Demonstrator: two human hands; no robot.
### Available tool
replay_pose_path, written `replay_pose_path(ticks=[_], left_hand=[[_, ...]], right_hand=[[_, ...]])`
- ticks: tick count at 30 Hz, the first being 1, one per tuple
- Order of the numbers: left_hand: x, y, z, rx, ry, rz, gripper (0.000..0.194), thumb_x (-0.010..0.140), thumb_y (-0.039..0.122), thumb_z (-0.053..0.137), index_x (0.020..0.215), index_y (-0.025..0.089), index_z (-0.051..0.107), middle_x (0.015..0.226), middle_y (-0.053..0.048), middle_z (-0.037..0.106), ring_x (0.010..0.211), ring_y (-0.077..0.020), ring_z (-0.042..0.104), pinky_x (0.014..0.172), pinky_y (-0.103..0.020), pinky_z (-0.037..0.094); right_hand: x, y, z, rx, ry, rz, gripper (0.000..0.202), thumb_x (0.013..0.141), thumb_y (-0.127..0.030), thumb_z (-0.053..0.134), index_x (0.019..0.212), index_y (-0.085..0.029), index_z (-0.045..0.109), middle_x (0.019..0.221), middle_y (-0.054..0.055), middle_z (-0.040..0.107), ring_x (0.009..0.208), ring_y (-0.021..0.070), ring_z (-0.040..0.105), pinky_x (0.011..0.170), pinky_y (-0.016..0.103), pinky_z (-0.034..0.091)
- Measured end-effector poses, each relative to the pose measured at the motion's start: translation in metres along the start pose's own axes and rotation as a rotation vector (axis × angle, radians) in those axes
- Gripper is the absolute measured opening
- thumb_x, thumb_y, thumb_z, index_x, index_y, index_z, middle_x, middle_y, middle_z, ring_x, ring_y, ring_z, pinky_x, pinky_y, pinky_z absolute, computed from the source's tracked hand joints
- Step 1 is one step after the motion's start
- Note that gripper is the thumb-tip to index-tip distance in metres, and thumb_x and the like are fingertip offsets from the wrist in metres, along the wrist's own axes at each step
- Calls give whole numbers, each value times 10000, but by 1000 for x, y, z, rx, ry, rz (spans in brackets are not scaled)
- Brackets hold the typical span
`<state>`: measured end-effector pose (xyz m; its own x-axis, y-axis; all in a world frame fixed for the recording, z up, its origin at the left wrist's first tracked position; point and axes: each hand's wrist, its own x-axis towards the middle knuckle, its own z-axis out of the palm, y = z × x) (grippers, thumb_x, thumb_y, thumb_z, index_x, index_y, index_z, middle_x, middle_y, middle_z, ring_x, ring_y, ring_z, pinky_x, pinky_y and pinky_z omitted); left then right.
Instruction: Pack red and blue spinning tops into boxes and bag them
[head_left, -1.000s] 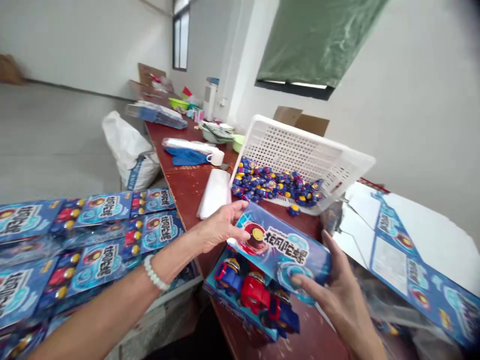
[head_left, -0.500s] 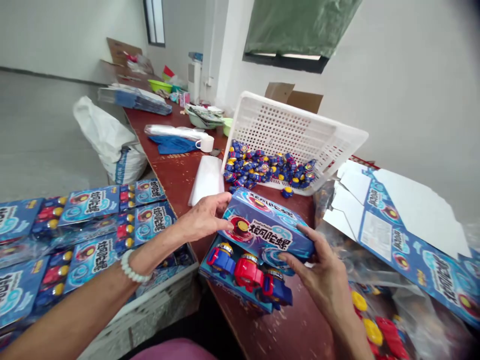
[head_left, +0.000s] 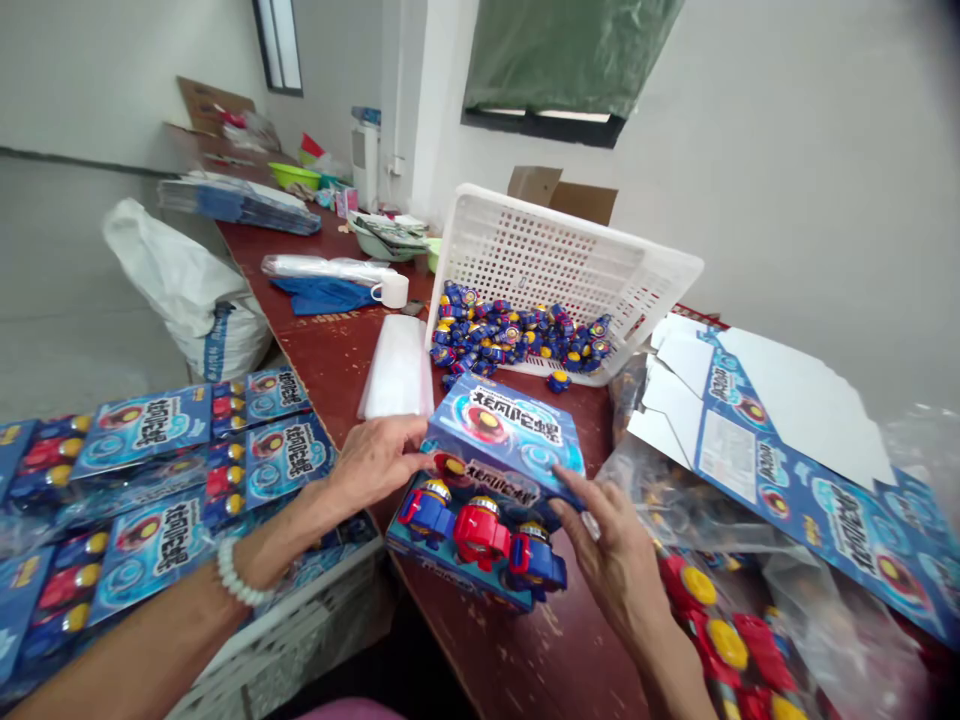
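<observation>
A blue printed box (head_left: 506,425) stands at the front edge of the red-brown table, its lid tilted back over an open front. Three toys show in that front: a red one (head_left: 481,533) between two blue ones. My left hand (head_left: 379,460) grips the box's left upper corner between thumb and fingers, a pale bead bracelet on the wrist. At the lid's right front corner, my right hand (head_left: 604,520) pinches the edge with thumb and index finger.
Behind the box, a tilted white basket (head_left: 570,265) holds many small blue toys. Flat printed cartons (head_left: 780,410) and bagged red toys (head_left: 727,645) lie right. Packed boxes fill a crate (head_left: 300,620) at left. A white mug (head_left: 391,291) and plastic sheets (head_left: 397,365) sit beyond.
The box's lid has tipped so that its printed top now shows more. Both hands have moved with it, still holding its corners. The whole view has shifted slightly.
</observation>
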<state>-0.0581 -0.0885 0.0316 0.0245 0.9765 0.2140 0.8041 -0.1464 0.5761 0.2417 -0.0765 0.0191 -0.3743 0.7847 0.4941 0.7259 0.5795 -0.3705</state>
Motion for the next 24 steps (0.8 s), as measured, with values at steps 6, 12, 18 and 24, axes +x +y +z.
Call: replay_pose_path(ticks=[6, 12, 18, 24], left_hand=[[-22, -29, 3, 93, -181, 92, 245, 830, 129, 419, 878, 209, 645, 903, -14, 648, 876, -174, 603, 772, -265, 409], [30, 7, -46, 155, 301, 178, 211, 857, 188, 446, 938, 165, 639, 956, -48, 652, 885, -182, 591, 821, -290, 426], [114, 56, -1, 151, -171, 412, 355, 866, 383, 557, 1199, 272, 613, 1404, -55, 477, 1327, -275, 348, 1125, -468, 176], [139, 39, 45, 220, -390, 310, 506, 800, 627, 553, 1275, 456, 540, 1387, -67, 489, 1218, -420, 408, 1010, -690, 114]], right_hand=[[-19, 18, 2, 53, 29, 69, 357, 969, -458, 438, 1210, -293, 642, 1183, 109, 439, 1006, 250, 518, 847, 457, 505], [15, -10, -21, -10, 141, -66, 352, 986, -414, 428, 1256, -262, 593, 1365, 87, 457, 1221, 278, 452, 999, 509, 417], [28, -19, 0, -32, -320, -125, 484, 999, -500, 345, 1331, -208, 540, 1393, 89, 476, 1320, 311, 396, 1056, 582, 366], [0, -30, -14, -1, -123, -127, 405, 963, -463, 445, 1238, -223, 620, 1235, 96, 612, 1142, 336, 571, 966, 562, 453]])
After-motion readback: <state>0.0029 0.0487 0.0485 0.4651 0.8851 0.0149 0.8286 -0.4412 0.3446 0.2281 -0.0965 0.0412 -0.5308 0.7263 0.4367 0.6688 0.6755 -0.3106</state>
